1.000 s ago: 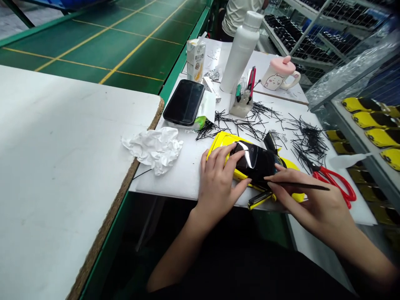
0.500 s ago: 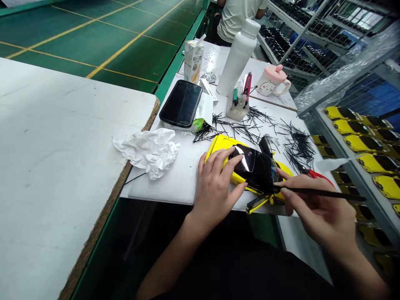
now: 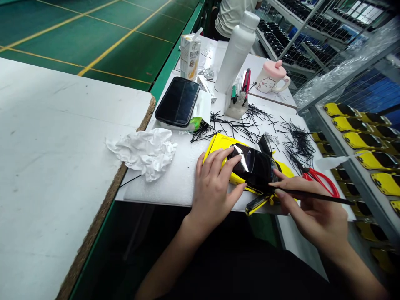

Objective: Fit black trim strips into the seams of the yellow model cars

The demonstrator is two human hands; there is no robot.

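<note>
A yellow model car (image 3: 286, 168) with a black roof lies on the white foam sheet, its two doors swung out. My left hand (image 3: 215, 183) holds the car's near-left end, fingers over the roof and body and thumb along the near side. In my right hand (image 3: 315, 204) a thin black stick (image 3: 325, 196) is pinched between thumb and fingers. The stick's tip is at the car's windscreen and door area; the exact contact is hidden. My right index finger touches the windscreen area. Red-handled scissors (image 3: 323, 180) lie just beyond that hand.
Black strips (image 3: 300, 139) are scattered behind the car. Crumpled white paper (image 3: 150, 154), a phone (image 3: 178, 101), a small tool holder (image 3: 236, 108), a white bottle (image 3: 236, 54), a drink carton (image 3: 190, 56) and a lidded mug (image 3: 271, 78) stand around. Racked yellow cars (image 3: 362, 139) are at right.
My right hand has shifted slightly left with the black stick, baring more of the scissors' red handles. The left hand keeps its place on the car. The view has moved a little.
</note>
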